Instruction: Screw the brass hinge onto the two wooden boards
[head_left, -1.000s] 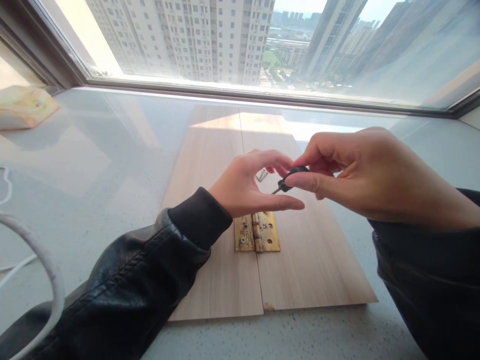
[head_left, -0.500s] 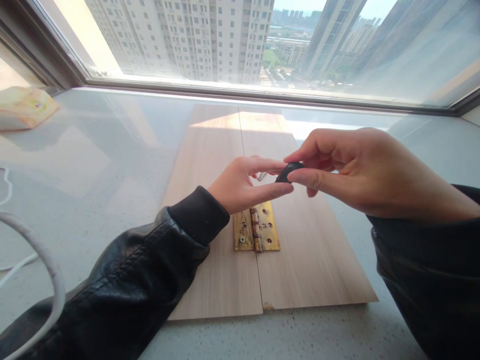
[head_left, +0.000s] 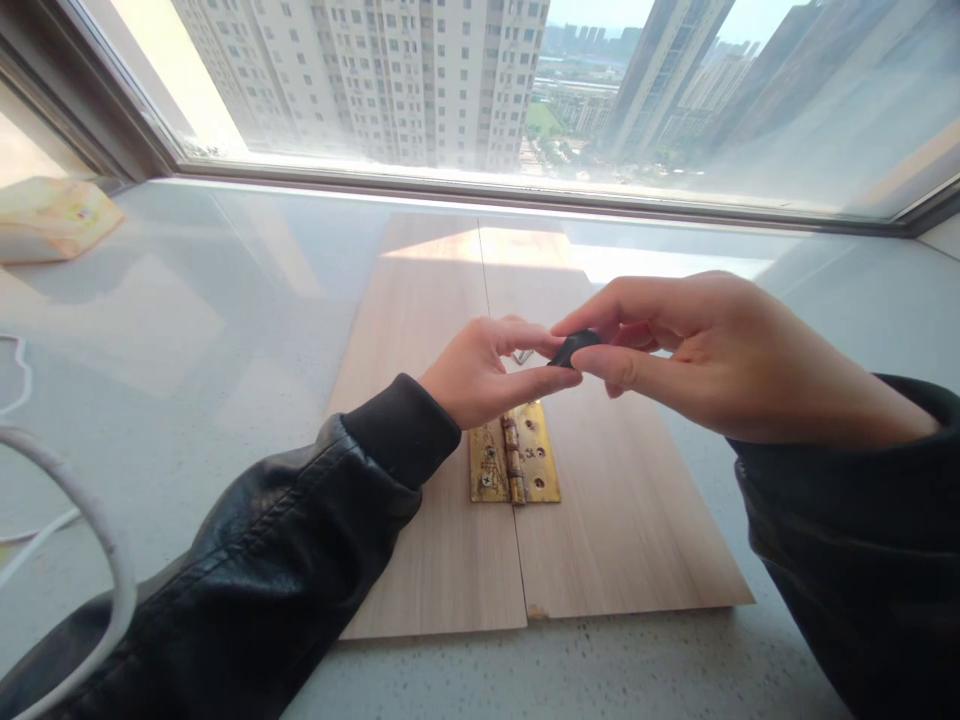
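Reaching in from the near edge of the view, the left sleeve lay diagonally across the speckled sill, and the right sleeve came in from the side. Beside the left one curled a white cable, well apart from everything else. Two wooden boards, the left board and the right board, lay flat and butted edge to edge, their near ends just short of the sill's front. A brass hinge straddled the seam, one leaf on each board; at least one screw head showed in the left leaf, and several holes in the right leaf looked empty.

Above the hinge the hands met in the air. The right hand pinched a small black-handled tool between thumb and forefinger, the other fingers curled beneath, a light grip that seemed suited to turning something small. The left hand closed thumb and forefinger on the tool's front end, probably to steady it; the shaft and whatever sat at its tip were hidden behind those fingers. Just past the left fingertips a small silver part lay on the right board, within easy reach.

Beyond the hands the boards ran on bare toward the window, stopping short of its frame. On both sides the sill lay open, with only a yellow packet far off in the left corner.
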